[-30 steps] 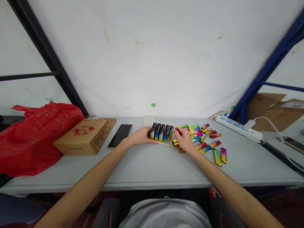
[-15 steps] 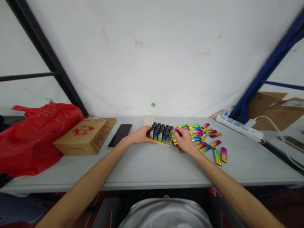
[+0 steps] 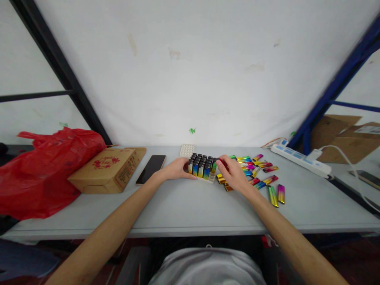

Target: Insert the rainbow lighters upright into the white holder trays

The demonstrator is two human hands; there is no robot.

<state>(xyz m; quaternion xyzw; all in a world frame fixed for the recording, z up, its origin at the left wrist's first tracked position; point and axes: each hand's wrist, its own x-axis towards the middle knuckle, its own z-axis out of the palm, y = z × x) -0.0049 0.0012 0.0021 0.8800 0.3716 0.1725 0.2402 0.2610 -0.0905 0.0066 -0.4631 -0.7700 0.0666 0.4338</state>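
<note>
Upright lighters [image 3: 200, 170] with black tops and shiny multicoloured bodies stand in rows in a pale tray [image 3: 210, 181]. My left hand [image 3: 178, 169] grips the tray's left side, thumb along the front and fingers behind. At the tray's right end, my right hand [image 3: 234, 172] pinches a lighter, mostly hidden by the fingers, with a bit of red showing. The front right corner of the tray shows a bare slot. Loose lighters [image 3: 261, 184] in metallic colours lie scattered to the right of and behind my right hand.
Behind the filled tray, a second pale tray [image 3: 187, 150] lies by the wall. To the left are a phone [image 3: 151, 169], a cardboard box [image 3: 102, 170] and a red plastic bag [image 3: 53, 170]. A white power strip [image 3: 301, 160] with a plugged-in charger borders the right side.
My right hand has closed in on the tray's right end, and the red lighter in its fingers is now more hidden. My left hand stays on the tray.
</note>
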